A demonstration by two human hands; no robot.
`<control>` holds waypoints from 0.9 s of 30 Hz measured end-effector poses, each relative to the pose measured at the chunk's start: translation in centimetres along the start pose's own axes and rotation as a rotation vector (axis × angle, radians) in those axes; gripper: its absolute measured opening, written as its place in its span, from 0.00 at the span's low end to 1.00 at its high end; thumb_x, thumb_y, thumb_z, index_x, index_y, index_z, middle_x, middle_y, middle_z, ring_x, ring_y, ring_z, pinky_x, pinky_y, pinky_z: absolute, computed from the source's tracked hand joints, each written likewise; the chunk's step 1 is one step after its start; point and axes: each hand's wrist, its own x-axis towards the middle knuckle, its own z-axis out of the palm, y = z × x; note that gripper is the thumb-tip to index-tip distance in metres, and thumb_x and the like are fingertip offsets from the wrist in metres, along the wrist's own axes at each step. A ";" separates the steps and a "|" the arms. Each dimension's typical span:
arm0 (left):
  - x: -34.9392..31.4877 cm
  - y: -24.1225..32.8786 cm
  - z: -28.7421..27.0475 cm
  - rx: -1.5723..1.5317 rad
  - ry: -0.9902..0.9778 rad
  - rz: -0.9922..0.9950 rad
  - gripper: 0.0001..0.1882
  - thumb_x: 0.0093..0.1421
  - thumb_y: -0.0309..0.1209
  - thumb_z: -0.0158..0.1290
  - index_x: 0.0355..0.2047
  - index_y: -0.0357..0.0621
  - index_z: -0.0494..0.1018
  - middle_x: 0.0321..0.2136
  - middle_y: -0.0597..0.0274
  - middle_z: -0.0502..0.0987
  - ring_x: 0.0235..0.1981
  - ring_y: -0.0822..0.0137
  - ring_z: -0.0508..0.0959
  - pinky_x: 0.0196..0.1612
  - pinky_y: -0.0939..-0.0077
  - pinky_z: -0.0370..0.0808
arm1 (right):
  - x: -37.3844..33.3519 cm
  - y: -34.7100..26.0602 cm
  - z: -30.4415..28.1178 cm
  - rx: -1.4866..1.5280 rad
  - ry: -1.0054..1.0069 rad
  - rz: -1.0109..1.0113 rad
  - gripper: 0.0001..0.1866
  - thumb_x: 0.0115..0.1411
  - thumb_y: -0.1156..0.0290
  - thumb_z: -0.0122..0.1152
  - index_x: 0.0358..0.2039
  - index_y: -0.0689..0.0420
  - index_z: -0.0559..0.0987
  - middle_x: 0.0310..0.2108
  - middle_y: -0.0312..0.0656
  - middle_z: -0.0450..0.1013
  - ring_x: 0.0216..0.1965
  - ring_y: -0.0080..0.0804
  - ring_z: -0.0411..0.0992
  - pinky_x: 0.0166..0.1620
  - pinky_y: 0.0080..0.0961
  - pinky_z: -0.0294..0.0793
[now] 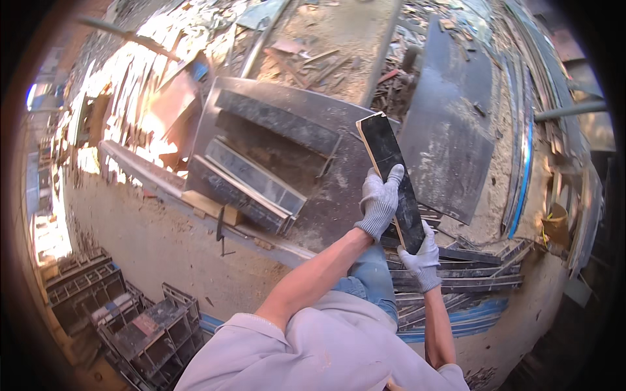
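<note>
A dark-faced plywood strip (393, 153) with pale wooden edges slants up and away in front of my body, held by both gloved hands. My left hand (383, 195), in a grey-white knit glove, wraps its left edge near the middle, thumb lying over the dark face. Lower down, near the strip's close end, my right hand (422, 257) grips the right edge in a matching glove. Several similar dark strips (254, 179) lie on the large dark panel (326, 225) ahead and to the left. The undersides of my fingers are hidden behind the strip.
A black clamp (222, 229) and a wood block (210, 207) sit at the panel's near edge. Stacked strips (463, 274) lie close by my right side. Another dark sheet (450, 130) stretches away at right. Sawdust and offcuts cover the far ground; metal frames (147, 329) stand lower left.
</note>
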 end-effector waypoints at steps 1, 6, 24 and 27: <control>-0.7 0.5 -3.2 -0.026 0.022 0.000 0.23 0.71 0.47 0.62 0.52 0.39 0.77 0.41 0.60 0.84 0.41 0.69 0.78 0.48 0.66 0.76 | -0.4 -0.8 1.1 0.006 -0.008 -0.104 0.50 0.49 0.60 0.77 0.70 0.55 0.63 0.55 0.56 0.76 0.53 0.58 0.78 0.57 0.47 0.79; -3.0 -0.4 -19.5 0.000 0.576 0.187 0.38 0.68 0.45 0.65 0.68 0.35 0.62 0.62 0.48 0.74 0.55 0.57 0.79 0.60 0.64 0.76 | 3.1 -13.0 7.6 -0.245 -0.290 -0.344 0.45 0.49 0.59 0.75 0.66 0.55 0.67 0.53 0.54 0.74 0.55 0.54 0.75 0.58 0.45 0.77; 5.1 -11.9 -35.9 -0.207 0.577 0.083 0.47 0.61 0.25 0.65 0.77 0.34 0.53 0.71 0.42 0.66 0.67 0.54 0.71 0.69 0.67 0.67 | 10.9 -22.3 25.4 0.104 -0.444 -0.401 0.30 0.67 0.53 0.61 0.64 0.59 0.76 0.60 0.55 0.78 0.59 0.53 0.77 0.62 0.41 0.75; 3.5 -7.9 -33.2 0.378 0.832 0.220 0.44 0.62 0.28 0.65 0.74 0.37 0.57 0.72 0.38 0.63 0.69 0.47 0.70 0.71 0.60 0.67 | 9.1 -19.7 22.6 0.369 -0.046 0.089 0.24 0.64 0.65 0.68 0.59 0.61 0.78 0.50 0.48 0.84 0.49 0.39 0.83 0.54 0.35 0.82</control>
